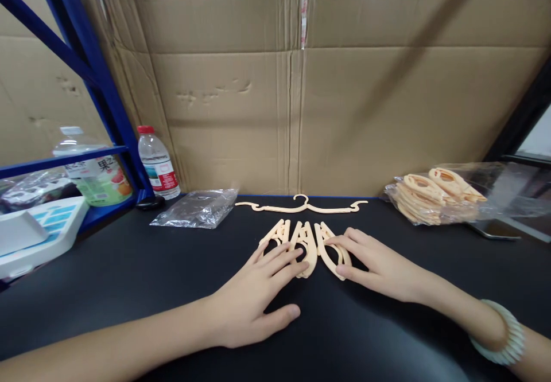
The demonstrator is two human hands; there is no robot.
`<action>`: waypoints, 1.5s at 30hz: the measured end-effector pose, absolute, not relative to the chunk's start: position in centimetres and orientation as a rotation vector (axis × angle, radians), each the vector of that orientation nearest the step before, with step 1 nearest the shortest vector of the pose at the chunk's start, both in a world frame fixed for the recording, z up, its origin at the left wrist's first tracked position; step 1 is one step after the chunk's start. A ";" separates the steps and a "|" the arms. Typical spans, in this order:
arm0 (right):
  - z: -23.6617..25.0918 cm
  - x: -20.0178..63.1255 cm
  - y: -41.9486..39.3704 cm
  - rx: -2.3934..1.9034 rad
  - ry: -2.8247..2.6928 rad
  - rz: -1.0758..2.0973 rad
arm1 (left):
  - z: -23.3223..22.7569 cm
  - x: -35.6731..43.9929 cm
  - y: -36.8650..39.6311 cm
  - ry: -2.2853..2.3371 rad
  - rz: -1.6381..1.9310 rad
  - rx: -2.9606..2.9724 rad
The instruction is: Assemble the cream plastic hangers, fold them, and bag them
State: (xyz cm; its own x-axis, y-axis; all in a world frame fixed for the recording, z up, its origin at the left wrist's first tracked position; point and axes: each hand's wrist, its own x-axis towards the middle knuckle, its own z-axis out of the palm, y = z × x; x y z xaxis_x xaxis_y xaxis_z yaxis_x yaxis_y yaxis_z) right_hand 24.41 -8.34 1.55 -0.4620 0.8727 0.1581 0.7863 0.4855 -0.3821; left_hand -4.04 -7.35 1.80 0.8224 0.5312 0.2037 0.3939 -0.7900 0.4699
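Observation:
Three cream plastic folding hangers lie folded side by side on the black table in front of me: a left one, a middle one and a right one. My left hand rests with fingers spread over the left and middle hangers, its thumb held away on the table side. At the right hanger, my right hand has its thumb on the lower edge and its fingers on the outer side. Behind them, an unfolded hanger lies flat with its hook pointing away.
A clear plastic bag of folded hangers lies at the right, above a dark flat object. A crumpled clear bag and a red-capped water bottle are at the left. A cardboard wall closes the back.

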 end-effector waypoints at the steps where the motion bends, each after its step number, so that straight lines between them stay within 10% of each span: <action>1: 1.6 24.3 -8.5 -1.389 -2.426 0.348 | 1.9 -4.1 -7.4 0.691 0.445 2.588; 45: 1.0 24.7 -7.5 -1.345 -2.397 0.268 | 2.2 -4.2 -6.6 0.390 0.608 2.814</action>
